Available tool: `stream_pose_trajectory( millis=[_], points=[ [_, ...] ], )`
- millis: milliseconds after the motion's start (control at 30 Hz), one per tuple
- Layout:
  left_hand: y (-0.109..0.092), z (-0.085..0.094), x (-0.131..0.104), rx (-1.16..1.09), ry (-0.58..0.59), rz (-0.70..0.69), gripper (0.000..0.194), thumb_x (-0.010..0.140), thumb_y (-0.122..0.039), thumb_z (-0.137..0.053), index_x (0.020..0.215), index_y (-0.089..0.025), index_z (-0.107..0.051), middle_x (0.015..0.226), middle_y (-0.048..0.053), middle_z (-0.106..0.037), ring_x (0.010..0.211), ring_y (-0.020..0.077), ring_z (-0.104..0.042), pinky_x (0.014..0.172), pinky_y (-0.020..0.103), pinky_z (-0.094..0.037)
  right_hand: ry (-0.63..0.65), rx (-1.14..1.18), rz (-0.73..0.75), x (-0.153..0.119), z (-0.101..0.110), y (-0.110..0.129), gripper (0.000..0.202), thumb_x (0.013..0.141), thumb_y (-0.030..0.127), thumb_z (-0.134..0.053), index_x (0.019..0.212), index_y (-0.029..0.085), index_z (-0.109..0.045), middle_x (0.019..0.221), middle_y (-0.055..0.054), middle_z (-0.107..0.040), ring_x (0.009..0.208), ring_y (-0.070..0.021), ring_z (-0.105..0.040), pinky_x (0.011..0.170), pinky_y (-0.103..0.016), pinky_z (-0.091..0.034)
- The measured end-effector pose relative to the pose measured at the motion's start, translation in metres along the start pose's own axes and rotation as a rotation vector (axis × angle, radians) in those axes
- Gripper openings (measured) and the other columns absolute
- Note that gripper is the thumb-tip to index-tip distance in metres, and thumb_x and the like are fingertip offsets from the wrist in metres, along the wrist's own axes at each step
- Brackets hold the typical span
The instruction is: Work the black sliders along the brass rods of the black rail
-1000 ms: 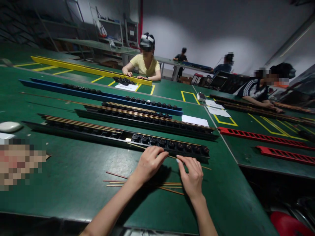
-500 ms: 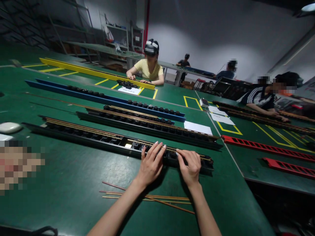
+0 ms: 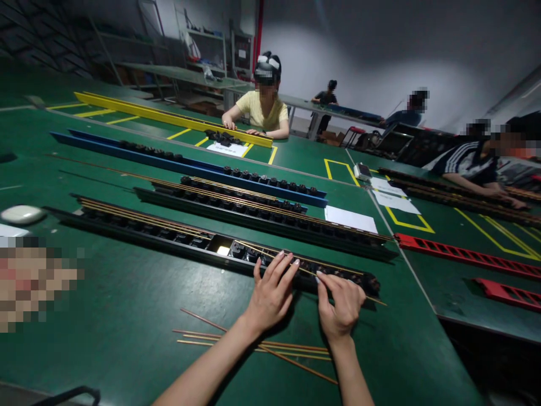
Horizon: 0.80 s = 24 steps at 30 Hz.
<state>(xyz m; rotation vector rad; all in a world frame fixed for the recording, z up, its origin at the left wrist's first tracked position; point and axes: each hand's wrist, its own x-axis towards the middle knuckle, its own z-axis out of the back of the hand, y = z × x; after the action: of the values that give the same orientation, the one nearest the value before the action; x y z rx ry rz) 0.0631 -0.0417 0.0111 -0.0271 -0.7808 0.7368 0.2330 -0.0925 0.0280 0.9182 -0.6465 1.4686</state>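
A long black channel (image 3: pixel 139 234) fitted with black blocks lies across the bench, thin brass-coloured rods running along it. My left hand (image 3: pixel 273 293) rests on its right part, fingers stretched out and fingertips on the rods or blocks. Just to the right, my right hand (image 3: pixel 343 304) pinches a thin brass-coloured rod (image 3: pixel 376 301) between thumb and forefinger. The rod slants out of line with the channel, its right end sticking out past the near edge. Several loose copper and brass-coloured rods (image 3: pixel 296 346) lie crossed on the bench below my hands.
Behind lie a second black channel (image 3: pixel 203 214), a blue channel (image 3: pixel 190 169) and a yellow channel (image 3: pixel 169 119), where a person in a yellow shirt (image 3: pixel 264 110) works. Red slotted strips (image 3: pixel 460 250) are at right. A white paper (image 3: pixel 350 219) and a white rounded object (image 3: pixel 22 213) lie nearby.
The rod at my right hand now slants out over the channel's near edge. My right hand has shifted slightly right and down; the whole view has also shifted a little.
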Motion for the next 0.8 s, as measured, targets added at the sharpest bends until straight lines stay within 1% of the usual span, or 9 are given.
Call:
stream_pose_trajectory(
  millis=[167, 333, 500, 600, 667, 733, 767, 800],
  points=[
    [0.0, 0.0, -0.001, -0.013, -0.033, 0.013, 0.062, 0.087, -0.021, -0.048, 0.146, -0.022, -0.029, 0.141, 0.009, -0.05, 0.138, 0.0213, -0.033, 0.116, 0.048, 0.001, 0.014, 0.025, -0.025, -0.003, -0.002, 0.0, 0.017, 0.086, 0.017, -0.062, 0.101, 0.025, -0.065, 0.087, -0.002, -0.07, 0.081, -0.017, -0.062, 0.084, -0.035, -0.038],
    [-0.002, 0.002, -0.002, -0.014, -0.026, 0.022, 0.061, 0.087, -0.021, -0.047, 0.146, -0.023, -0.03, 0.141, 0.009, -0.05, 0.137, 0.022, -0.034, 0.116, 0.049, 0.0, 0.027, 0.02, -0.028, -0.003, 0.0, 0.0, 0.017, 0.086, 0.018, -0.061, 0.101, 0.026, -0.066, 0.087, -0.001, -0.07, 0.081, -0.0166, -0.061, 0.084, -0.035, -0.038],
    [-0.001, 0.001, -0.002, -0.004, -0.032, 0.015, 0.061, 0.087, -0.02, -0.047, 0.145, -0.022, -0.03, 0.14, 0.01, -0.051, 0.137, 0.022, -0.035, 0.116, 0.048, 0.001, 0.019, 0.027, -0.006, 0.001, 0.001, 0.001, 0.017, 0.085, 0.016, -0.063, 0.1, 0.024, -0.065, 0.086, -0.002, -0.07, 0.081, -0.0166, -0.061, 0.083, -0.035, -0.038],
    [-0.002, 0.003, 0.0, 0.007, -0.052, 0.013, 0.059, 0.086, -0.021, -0.049, 0.143, -0.021, -0.034, 0.14, 0.011, -0.051, 0.136, 0.0226, -0.036, 0.116, 0.049, -0.001, -0.008, 0.036, -0.006, 0.003, 0.002, 0.003, 0.016, 0.085, 0.015, -0.065, 0.098, 0.023, -0.066, 0.084, -0.001, -0.07, 0.079, -0.0158, -0.061, 0.082, -0.034, -0.039],
    [-0.007, 0.007, -0.001, 0.02, -0.103, 0.011, 0.057, 0.085, -0.021, -0.051, 0.141, -0.019, -0.038, 0.14, 0.014, -0.048, 0.136, 0.0245, -0.035, 0.116, 0.049, -0.005, -0.041, 0.065, -0.01, 0.005, 0.003, 0.004, 0.015, 0.084, 0.015, -0.066, 0.096, 0.023, -0.067, 0.082, -0.001, -0.069, 0.078, -0.0152, -0.06, 0.081, -0.033, -0.039],
    [-0.015, 0.013, -0.003, 0.019, -0.2, -0.008, 0.054, 0.083, -0.021, -0.053, 0.136, -0.015, -0.043, 0.136, 0.017, -0.05, 0.135, 0.0269, -0.035, 0.114, 0.049, -0.012, -0.066, 0.094, -0.007, 0.008, 0.007, 0.005, 0.016, 0.083, 0.013, -0.067, 0.095, 0.022, -0.068, 0.082, -0.001, -0.069, 0.078, -0.0148, -0.059, 0.08, -0.033, -0.04],
    [-0.019, 0.016, -0.006, -0.003, -0.233, -0.055, 0.051, 0.082, -0.019, -0.054, 0.132, -0.015, -0.046, 0.13, 0.017, -0.054, 0.132, 0.0269, -0.039, 0.113, 0.049, -0.016, -0.07, 0.106, -0.002, 0.009, 0.009, 0.005, 0.017, 0.082, 0.013, -0.068, 0.096, 0.022, -0.068, 0.082, -0.001, -0.069, 0.078, -0.0147, -0.059, 0.08, -0.033, -0.04],
    [-0.025, 0.018, -0.009, -0.045, -0.253, -0.125, 0.046, 0.081, -0.017, -0.053, 0.126, -0.015, -0.049, 0.12, 0.014, -0.059, 0.125, 0.0252, -0.046, 0.11, 0.047, -0.023, -0.071, 0.117, 0.005, 0.01, 0.011, 0.005, 0.018, 0.081, 0.012, -0.068, 0.096, 0.023, -0.068, 0.082, -0.001, -0.069, 0.078, -0.0146, -0.059, 0.08, -0.033, -0.04]
  ],
)
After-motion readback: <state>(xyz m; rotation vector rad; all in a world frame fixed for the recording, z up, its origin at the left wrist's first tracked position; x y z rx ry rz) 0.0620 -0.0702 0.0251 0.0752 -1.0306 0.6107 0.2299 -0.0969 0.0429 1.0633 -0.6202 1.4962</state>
